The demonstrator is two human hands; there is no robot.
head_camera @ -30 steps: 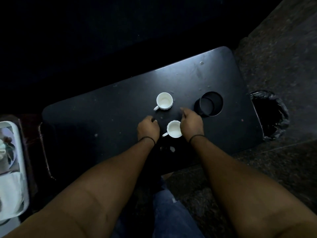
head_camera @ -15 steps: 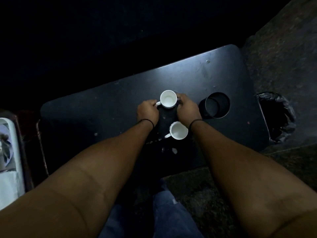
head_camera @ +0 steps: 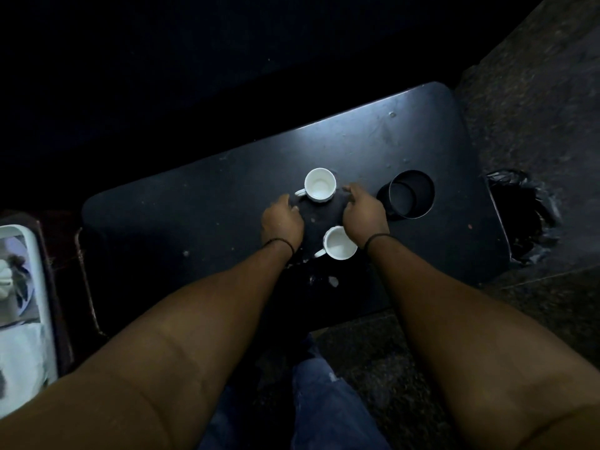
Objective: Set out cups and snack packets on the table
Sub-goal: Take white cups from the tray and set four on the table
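Two white cups stand upright on the black table [head_camera: 201, 219]. The far cup [head_camera: 319, 185] has its handle pointing left, and the near cup [head_camera: 339, 243] sits closer to the front edge. My left hand [head_camera: 282, 222] rests just below the far cup's handle with its fingers curled down. My right hand [head_camera: 365, 214] lies to the right of both cups, its wrist touching the near cup's rim. A dark flat patch [head_camera: 321, 214] spans the gap between my hands. The dim light hides what it is and whether my fingers grip it. No snack packet is clearly visible.
A dark open cylinder [head_camera: 410, 194] stands on the table right of my right hand. A bin lined with a black bag [head_camera: 526, 219] sits off the table's right end. A white tray [head_camera: 22, 303] lies at the far left. White specks [head_camera: 332, 280] mark the table's front.
Both hands moved forward from beside the near cup to either side of the far cup, then drew back slightly. The far cup now stands free beyond my fingertips.
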